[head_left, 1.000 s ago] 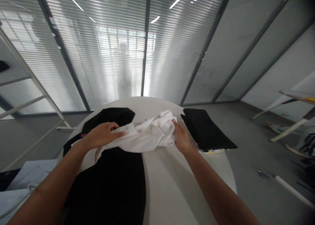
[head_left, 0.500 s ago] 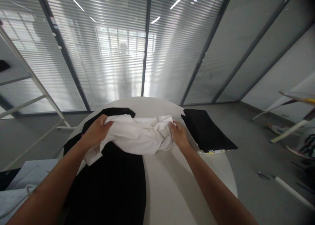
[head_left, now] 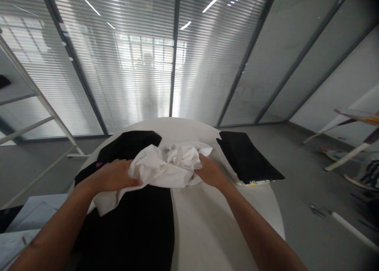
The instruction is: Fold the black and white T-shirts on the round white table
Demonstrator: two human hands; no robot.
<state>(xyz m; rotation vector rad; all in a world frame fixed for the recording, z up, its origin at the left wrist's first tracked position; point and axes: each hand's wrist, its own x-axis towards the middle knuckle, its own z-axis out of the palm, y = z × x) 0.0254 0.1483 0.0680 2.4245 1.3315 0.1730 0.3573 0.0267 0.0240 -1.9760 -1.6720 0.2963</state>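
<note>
A crumpled white cloth [head_left: 171,170] is bunched up over the middle of the round white table [head_left: 204,227]. My left hand [head_left: 117,176] grips its left side, and a loose flap hangs down below that wrist. At the right end my right hand [head_left: 207,170] has its fingers closed on the fabric, fingertips partly hidden in the folds. Beneath the cloth and my left arm lies a large black garment [head_left: 133,227] with a small pink mark near its left edge. The cloth's exact kind cannot be made out.
A folded black cloth [head_left: 250,156] with a patterned lower edge lies at the table's right. Papers [head_left: 35,211] sit at lower left, beside a white metal frame [head_left: 44,101]. Glass panels with blinds [head_left: 142,77] stand behind. A white pole [head_left: 352,229] is on the floor at right.
The white cloth went from stretched out between my hands to bunched up. My left hand moved down and slightly right; my right hand came inward and lower.
</note>
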